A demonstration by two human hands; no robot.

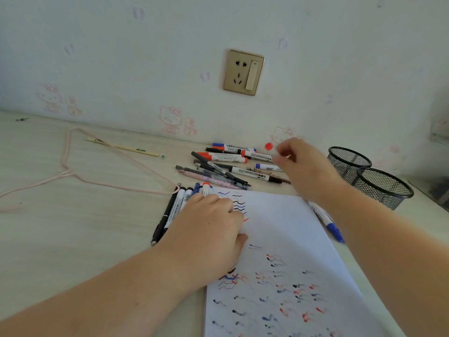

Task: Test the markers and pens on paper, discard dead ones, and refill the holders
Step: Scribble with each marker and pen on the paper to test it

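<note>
both hands are over the worktop (73,215). left hand (211,229) lies flat with relaxed fingers, pressing the near-left corner of the paper (291,239) and touching the row of markers (178,205) lined up just left of the sheet. right hand (303,166) is blurred, reaching to the far pile of pens and markers (218,164); its fingers look pinched, but i cannot tell whether they hold anything. a small red cap (268,146) sits just left of its fingertips.

to do this step well, i'd judge it best to lift one marker clear of the pile, keep the left hand pinning the sheet, and scribble on a bare patch.

the pile lies beyond the paper, under and left of the right hand. two mesh holders (369,176) stand well to the right, beyond that forearm, and a blue marker (328,221) lies at the sheet's right edge.
</note>
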